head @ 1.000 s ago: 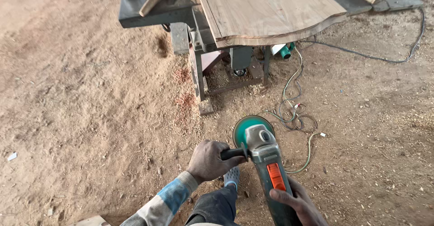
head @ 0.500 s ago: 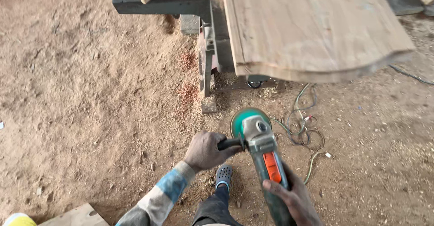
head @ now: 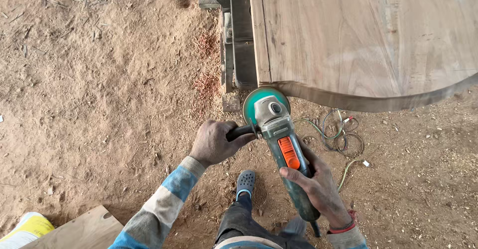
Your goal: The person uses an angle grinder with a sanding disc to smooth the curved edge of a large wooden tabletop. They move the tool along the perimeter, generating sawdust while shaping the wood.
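Near the middle of the view, over a sawdust-strewn floor [head: 99, 104], the person holds an angle grinder [head: 281, 144] with both hands, its body running from the near right up toward the far left. The left hand [head: 215, 142] comes in from the near left on a sleeve striped blue and grey, wrist slightly bent, and its fingers [head: 238, 138] are curled tight around the black side handle that sticks out to the left of the tool's head. The right hand [head: 318, 182] reaches from the near right, a red band at the wrist, and wraps the rear of the grinder's dark green body; its fingers [head: 293, 175] close over the casing just near of the orange switch, thumb on the far side. The grinder's green disc [head: 259, 102] sits at the far end of the tool, right at the curved near edge of a broad wooden slab [head: 358, 35]; whether it touches the wood I cannot tell. The slab lies on a dark metal worktop [head: 239, 40] whose frame shows to the left. A tangle of thin wires [head: 338, 129] lies on the floor to the right of the tool. Beneath the hands, a dark shoe [head: 245, 182] points far. At the near left corner lie a wooden board [head: 79, 226] and a yellow and white bag [head: 27, 228].
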